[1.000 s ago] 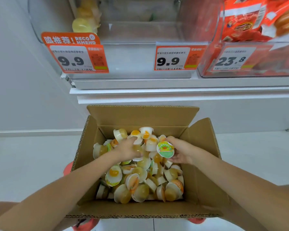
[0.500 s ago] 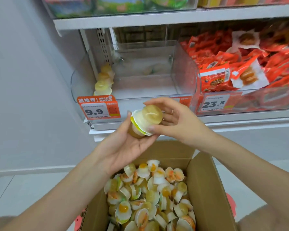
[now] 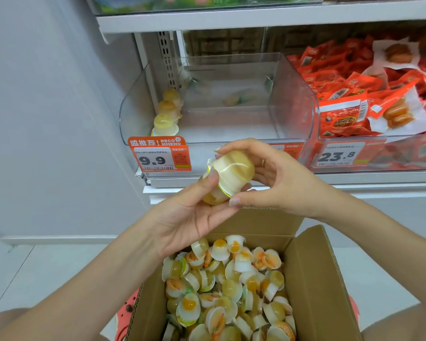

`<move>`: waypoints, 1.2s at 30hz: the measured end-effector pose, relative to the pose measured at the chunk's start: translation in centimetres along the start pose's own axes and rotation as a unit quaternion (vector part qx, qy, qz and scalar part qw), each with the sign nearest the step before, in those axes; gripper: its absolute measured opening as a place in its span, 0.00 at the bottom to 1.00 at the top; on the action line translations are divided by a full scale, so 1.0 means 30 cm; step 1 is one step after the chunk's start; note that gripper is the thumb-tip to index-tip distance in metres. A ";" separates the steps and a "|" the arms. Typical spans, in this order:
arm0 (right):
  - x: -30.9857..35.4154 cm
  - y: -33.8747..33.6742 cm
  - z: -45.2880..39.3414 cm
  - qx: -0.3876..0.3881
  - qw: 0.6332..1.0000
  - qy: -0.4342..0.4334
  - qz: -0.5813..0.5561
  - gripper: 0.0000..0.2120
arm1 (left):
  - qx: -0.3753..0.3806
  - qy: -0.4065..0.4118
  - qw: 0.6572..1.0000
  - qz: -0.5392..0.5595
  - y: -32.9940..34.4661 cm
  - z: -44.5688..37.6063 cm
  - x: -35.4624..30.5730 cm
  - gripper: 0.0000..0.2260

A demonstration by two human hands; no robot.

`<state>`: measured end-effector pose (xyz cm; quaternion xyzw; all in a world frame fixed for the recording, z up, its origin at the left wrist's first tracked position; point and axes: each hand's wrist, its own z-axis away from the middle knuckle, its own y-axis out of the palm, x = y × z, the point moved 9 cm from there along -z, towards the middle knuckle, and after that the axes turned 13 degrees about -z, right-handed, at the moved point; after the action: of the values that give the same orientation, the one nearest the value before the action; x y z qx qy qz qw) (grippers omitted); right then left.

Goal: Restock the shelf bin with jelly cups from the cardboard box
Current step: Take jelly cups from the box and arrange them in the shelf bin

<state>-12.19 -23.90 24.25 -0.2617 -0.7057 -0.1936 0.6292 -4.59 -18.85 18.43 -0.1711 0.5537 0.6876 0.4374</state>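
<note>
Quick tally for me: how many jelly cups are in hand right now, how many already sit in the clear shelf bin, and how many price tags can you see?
Jelly cups in hand: 2
Jelly cups in the bin: 3, stacked at its left wall
Price tags: 3, one mostly hidden
Total: 8

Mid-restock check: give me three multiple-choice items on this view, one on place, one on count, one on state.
1. Where are the held jelly cups?
A. above the cardboard box
B. inside the shelf bin
C. on the floor

2. How many jelly cups stand along the bin's left wall?
A. one
B. three
C. six

3. The bin is:
A. full
B. nearly empty
C. lidded

A: left hand and right hand hold them over the box.
B: three stand in a row.
B: its floor is mostly bare.
</note>
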 end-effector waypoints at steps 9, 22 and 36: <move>0.025 0.010 -0.016 -0.021 0.997 -0.018 0.065 0.28 | 0.022 -0.029 0.999 -0.015 0.002 0.018 -0.009 0.31; 0.110 -0.078 -0.512 -0.105 0.951 -0.022 0.291 0.27 | -0.378 0.048 0.698 -0.607 -0.370 0.185 -0.436 0.08; -0.163 0.213 -0.746 0.189 0.866 -0.066 0.458 0.18 | -0.381 0.080 0.708 -0.589 -0.460 0.128 -0.484 0.10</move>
<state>9.70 -32.96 22.04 -0.4433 -0.5695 0.2712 0.6369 15.40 -21.28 21.72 -0.6690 0.0642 0.4266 0.6053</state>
